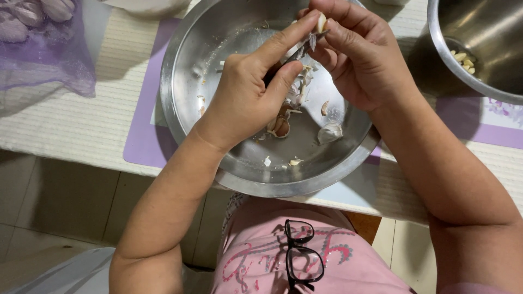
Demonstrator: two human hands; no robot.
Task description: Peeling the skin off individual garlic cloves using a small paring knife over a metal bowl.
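over the steel bowl [185, 103], both hands meet: the right hand [359, 60] pinches a garlic clove [321, 23] in closed fingertips, the left hand [250, 98] curled around what looks like a small knife [305, 48]. peels [283, 122] lie below.

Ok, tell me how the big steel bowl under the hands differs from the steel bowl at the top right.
The big bowl holds papery garlic skins and scraps; the right bowl holds a few peeled cloves. The big bowl shows nearly whole; the right bowl is cut off by the frame. The big bowl overhangs the table edge. Both are shiny steel.
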